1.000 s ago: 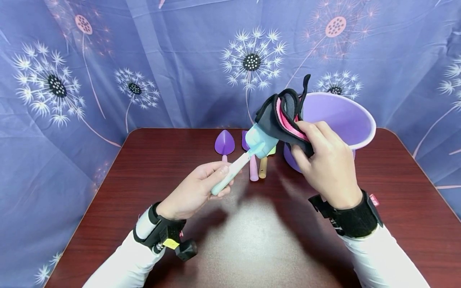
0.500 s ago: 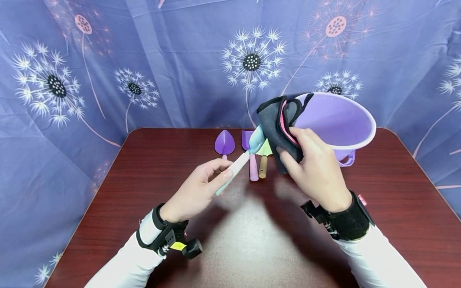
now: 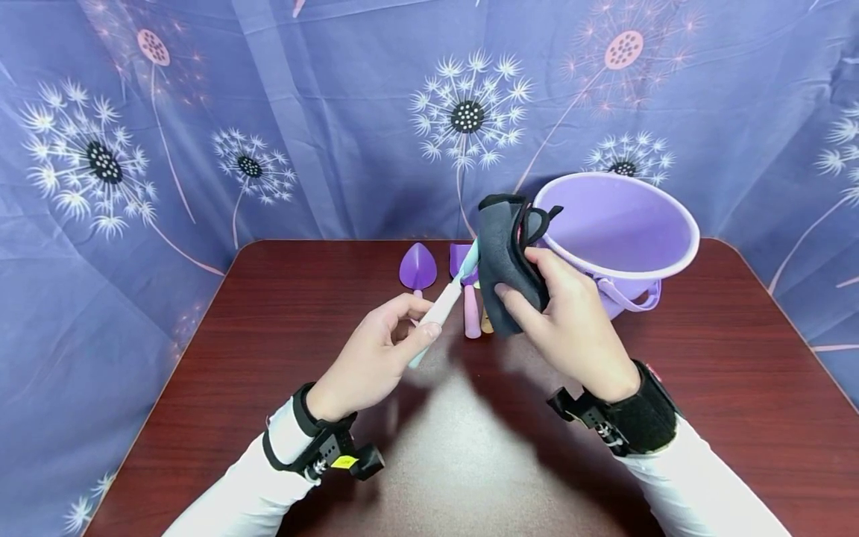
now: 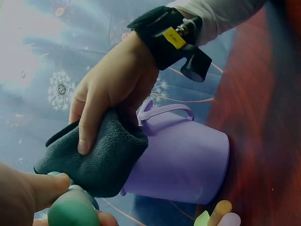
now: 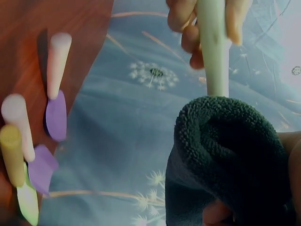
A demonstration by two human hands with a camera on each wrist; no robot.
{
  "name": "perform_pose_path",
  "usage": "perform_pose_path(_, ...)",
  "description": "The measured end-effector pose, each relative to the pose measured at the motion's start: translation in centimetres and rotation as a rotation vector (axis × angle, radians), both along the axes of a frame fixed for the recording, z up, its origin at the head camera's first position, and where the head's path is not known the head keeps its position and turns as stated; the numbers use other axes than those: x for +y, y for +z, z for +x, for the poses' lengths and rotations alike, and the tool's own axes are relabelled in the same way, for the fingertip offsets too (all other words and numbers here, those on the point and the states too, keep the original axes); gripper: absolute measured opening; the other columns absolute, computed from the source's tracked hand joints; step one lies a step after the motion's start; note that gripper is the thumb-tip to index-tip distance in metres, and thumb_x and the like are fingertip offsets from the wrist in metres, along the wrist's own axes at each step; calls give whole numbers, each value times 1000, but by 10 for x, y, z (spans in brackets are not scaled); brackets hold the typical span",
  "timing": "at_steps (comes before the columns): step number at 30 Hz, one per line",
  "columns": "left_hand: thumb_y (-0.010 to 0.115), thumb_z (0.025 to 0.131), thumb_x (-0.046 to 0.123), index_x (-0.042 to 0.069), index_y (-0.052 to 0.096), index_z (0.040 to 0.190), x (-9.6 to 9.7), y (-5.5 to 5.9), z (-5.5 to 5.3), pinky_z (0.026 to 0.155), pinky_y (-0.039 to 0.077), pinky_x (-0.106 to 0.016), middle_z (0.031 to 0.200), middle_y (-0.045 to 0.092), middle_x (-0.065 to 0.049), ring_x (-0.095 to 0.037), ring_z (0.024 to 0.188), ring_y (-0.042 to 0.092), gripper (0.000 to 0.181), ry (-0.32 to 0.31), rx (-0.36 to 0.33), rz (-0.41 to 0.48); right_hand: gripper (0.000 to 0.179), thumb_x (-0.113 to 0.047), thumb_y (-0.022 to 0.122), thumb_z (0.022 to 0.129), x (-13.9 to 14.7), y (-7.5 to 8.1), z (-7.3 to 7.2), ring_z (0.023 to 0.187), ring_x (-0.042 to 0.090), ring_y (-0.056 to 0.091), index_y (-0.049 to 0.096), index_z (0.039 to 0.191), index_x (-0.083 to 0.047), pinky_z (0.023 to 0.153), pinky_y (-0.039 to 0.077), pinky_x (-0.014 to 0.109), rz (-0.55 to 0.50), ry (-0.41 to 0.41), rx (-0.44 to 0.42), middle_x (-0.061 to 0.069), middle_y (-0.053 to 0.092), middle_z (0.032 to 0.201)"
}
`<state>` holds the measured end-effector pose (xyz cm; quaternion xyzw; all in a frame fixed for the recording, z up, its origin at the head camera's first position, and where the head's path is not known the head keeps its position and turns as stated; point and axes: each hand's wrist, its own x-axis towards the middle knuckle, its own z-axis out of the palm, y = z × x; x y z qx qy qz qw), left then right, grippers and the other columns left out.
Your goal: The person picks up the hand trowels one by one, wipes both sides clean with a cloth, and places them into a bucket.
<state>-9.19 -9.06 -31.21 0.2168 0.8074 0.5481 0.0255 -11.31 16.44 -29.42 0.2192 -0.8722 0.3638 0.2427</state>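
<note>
My left hand (image 3: 369,350) grips the pale handle of a small toy shovel (image 3: 439,309), thumb along its upper side. Its light blue blade points up and away, seen almost edge-on. A dark grey cloth (image 3: 502,257) with black trim is bunched in my right hand (image 3: 577,321), thumb on the near face. The cloth lies against the right side of the blade and covers part of it. In the right wrist view the folded cloth (image 5: 225,122) hides the blade entirely, and only the handle (image 5: 214,47) shows.
A purple bucket (image 3: 686,253) stands at the back right, its handle hanging down in front. Behind the hands lie a purple pointed trowel (image 3: 418,267), a purple tool with a pink handle (image 3: 472,313) and a yellow-green tool with a tan handle (image 5: 28,197). A patterned curtain (image 3: 335,149) closes off the back.
The cloth and right hand have moved left and down along the blade. The shovel has turned in the left hand, from blade face showing to nearly edge-on. The pink inner side of the cloth is mostly hidden.
</note>
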Motion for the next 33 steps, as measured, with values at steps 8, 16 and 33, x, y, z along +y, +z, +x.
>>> perform_pose_path(8, 64, 98, 20, 18, 63, 116, -2, -1, -1, 56, 42, -29, 95, 62, 2, -16, 64, 53, 18, 18, 28, 4, 38, -20, 71, 90, -3, -4, 1, 102, 13, 59, 61, 125, -6, 87, 46, 32, 21, 71, 6, 0, 63, 116)
perform_pose_path(16, 63, 99, 21, 16, 64, 116, -4, 0, -3, 55, 41, -29, 91, 62, 1, -17, 63, 53, 18, 26, 33, 15, 38, -13, 70, 90, -3, -4, 1, 101, 12, 57, 61, 126, -9, 87, 45, 31, 41, 118, 13, -2, 61, 114)
perform_pose_path(33, 58, 102, 31, 17, 65, 117, -10, 5, -3, 52, 38, -29, 86, 62, -1, -21, 62, 51, 22, 36, 18, 28, 30, -17, 68, 92, 1, -4, -1, 91, 5, 52, 64, 122, -16, 79, 42, 23, 136, 153, 45, -9, 57, 107)
